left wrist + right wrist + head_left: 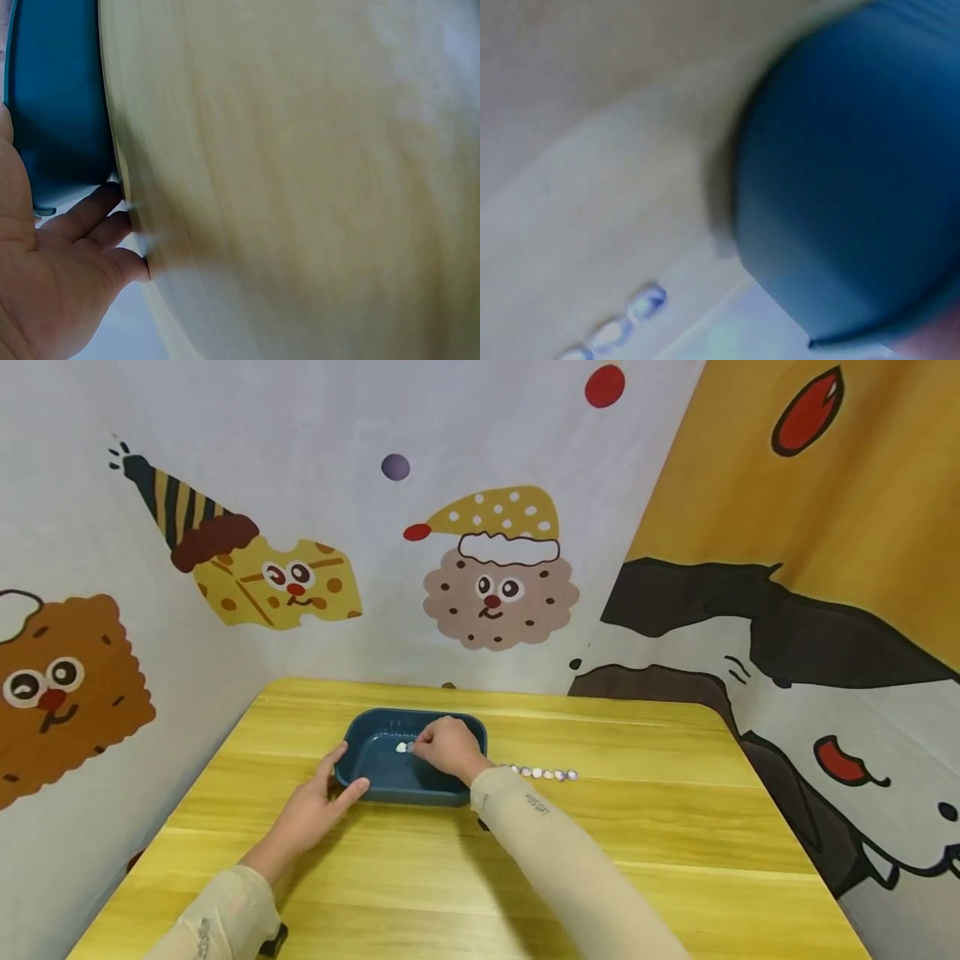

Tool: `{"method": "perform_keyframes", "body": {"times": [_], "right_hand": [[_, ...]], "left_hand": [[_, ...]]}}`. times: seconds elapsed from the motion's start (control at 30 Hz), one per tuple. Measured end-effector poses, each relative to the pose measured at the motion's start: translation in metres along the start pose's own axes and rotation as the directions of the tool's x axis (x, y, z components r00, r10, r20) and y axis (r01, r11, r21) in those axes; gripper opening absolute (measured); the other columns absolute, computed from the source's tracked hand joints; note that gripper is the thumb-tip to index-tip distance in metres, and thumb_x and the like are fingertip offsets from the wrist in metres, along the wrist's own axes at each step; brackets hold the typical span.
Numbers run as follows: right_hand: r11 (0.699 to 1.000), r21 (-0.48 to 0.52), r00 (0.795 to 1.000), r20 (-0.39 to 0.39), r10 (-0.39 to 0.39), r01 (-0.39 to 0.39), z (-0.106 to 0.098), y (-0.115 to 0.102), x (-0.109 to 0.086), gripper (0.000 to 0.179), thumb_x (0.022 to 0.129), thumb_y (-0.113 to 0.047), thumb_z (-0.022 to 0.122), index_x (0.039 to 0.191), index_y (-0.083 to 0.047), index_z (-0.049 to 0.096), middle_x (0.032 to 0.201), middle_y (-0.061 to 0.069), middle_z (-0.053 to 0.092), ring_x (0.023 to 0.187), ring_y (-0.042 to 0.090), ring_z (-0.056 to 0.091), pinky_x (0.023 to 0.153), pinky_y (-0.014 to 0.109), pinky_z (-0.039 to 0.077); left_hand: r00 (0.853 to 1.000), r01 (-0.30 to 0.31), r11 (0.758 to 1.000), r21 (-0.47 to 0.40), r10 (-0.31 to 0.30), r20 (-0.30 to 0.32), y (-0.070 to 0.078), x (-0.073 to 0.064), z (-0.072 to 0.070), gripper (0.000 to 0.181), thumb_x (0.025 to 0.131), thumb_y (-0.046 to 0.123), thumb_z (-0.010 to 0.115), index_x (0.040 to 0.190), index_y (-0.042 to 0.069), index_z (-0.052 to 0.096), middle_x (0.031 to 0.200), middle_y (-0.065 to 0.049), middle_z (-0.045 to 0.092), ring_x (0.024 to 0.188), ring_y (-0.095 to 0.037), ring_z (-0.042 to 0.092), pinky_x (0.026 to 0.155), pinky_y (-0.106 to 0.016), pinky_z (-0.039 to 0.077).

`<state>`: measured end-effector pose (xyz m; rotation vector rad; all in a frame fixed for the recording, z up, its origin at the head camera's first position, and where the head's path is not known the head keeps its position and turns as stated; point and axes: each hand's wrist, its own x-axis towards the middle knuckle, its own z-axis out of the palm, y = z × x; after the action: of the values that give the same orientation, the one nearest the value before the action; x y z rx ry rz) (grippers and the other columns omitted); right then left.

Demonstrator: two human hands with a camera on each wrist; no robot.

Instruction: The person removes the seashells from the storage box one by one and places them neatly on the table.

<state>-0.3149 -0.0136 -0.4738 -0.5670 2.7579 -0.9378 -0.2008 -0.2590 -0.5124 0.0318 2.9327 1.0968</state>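
Note:
A dark blue rectangular tray [420,796] sits on the table. My left hand [311,810] holds its near left corner, thumb at the front rim and fingers along the left end. In the left wrist view the fingers [101,217] reach past the tray's corner near the tabletop. Inside the tray lies a small white piece [401,747]. Just right of it my right hand [450,747] is lowered over the tray, thumb and index fingertips together on a small pale bluish piece [411,747], mostly hidden. In the right wrist view the tray's wall [840,187] hides most of that hand.
A row of several small white-and-purple roundish pieces [548,774] lies on the wooden table [637,827] to the tray's right, partly behind the right forearm. Cloth with cartoon prints [337,652] hangs behind the table's far edge and at both sides.

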Motion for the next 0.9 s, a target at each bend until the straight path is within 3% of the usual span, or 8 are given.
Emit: {"method": "perform_keyframes", "body": {"times": [0.07,0.2,0.3,0.47,0.7,0.77,0.9], "right_hand": [[0.999,0.030,1.000,0.011,-0.012,0.011,-0.007,-0.002,-0.004,0.034,0.105,-0.031,0.072,0.083,-0.007,0.083,0.068,0.002,0.066,0.056,0.012,0.046,0.062,0.026,0.041],[0.996,0.080,0.999,0.013,-0.032,0.031,-0.020,-0.004,-0.012,0.031,0.105,-0.031,0.071,0.091,-0.007,0.084,0.076,0.008,0.073,0.056,0.013,0.045,0.063,0.028,0.042],[0.992,0.121,0.999,0.021,-0.031,0.028,-0.030,-0.002,-0.020,0.027,0.104,-0.033,0.073,0.096,-0.011,0.085,0.088,0.007,0.081,0.063,0.015,0.057,0.066,0.031,0.050],[0.982,0.189,0.999,0.041,-0.011,0.003,-0.048,0.006,-0.035,0.025,0.101,-0.038,0.075,0.098,-0.015,0.085,0.091,-0.001,0.080,0.079,0.020,0.072,0.071,0.034,0.058],[0.971,0.237,0.999,0.035,0.032,-0.040,-0.073,0.028,-0.056,0.025,0.100,-0.041,0.076,0.100,-0.017,0.085,0.092,0.008,0.080,0.070,0.020,0.066,0.052,0.033,0.050],[0.968,0.245,0.999,0.026,0.048,-0.053,-0.079,0.037,-0.062,0.025,0.100,-0.041,0.076,0.098,-0.018,0.084,0.094,0.009,0.080,0.073,0.019,0.067,0.057,0.037,0.055],[0.958,0.273,0.996,-0.001,0.087,-0.083,-0.093,0.057,-0.073,0.022,0.098,-0.037,0.077,0.093,-0.016,0.084,0.103,0.004,0.082,0.086,0.021,0.074,0.084,0.049,0.063]], "left_hand": [[1.000,0.000,1.000,0.000,0.000,0.001,0.000,-0.001,0.000,0.093,0.105,0.068,0.052,0.174,0.020,0.012,0.152,-0.038,0.055,0.134,-0.055,0.061,0.109,-0.069,0.050],[1.000,0.007,1.000,0.000,-0.007,0.003,0.000,-0.001,-0.001,0.092,0.105,0.069,0.051,0.174,0.022,0.011,0.154,-0.038,0.052,0.137,-0.056,0.058,0.111,-0.070,0.048],[1.000,0.008,1.000,0.008,-0.008,0.008,0.001,-0.002,0.000,0.093,0.105,0.069,0.050,0.174,0.021,0.010,0.153,-0.039,0.052,0.137,-0.057,0.058,0.110,-0.071,0.048],[1.000,0.009,1.000,0.013,-0.009,0.010,0.002,-0.003,0.000,0.093,0.106,0.068,0.050,0.174,0.021,0.010,0.152,-0.040,0.053,0.134,-0.057,0.060,0.108,-0.071,0.049],[1.000,-0.001,1.000,0.016,0.001,0.008,0.002,-0.002,-0.001,0.092,0.106,0.068,0.051,0.174,0.021,0.010,0.150,-0.040,0.055,0.125,-0.053,0.066,0.105,-0.067,0.053],[1.000,-0.006,1.000,0.019,0.006,0.007,0.001,-0.002,0.000,0.092,0.106,0.067,0.051,0.174,0.020,0.010,0.149,-0.040,0.056,0.124,-0.052,0.067,0.104,-0.067,0.053],[1.000,-0.010,1.000,0.024,0.010,0.005,0.001,-0.002,0.000,0.091,0.107,0.066,0.051,0.174,0.019,0.010,0.150,-0.040,0.055,0.127,-0.054,0.065,0.105,-0.068,0.053]]}}
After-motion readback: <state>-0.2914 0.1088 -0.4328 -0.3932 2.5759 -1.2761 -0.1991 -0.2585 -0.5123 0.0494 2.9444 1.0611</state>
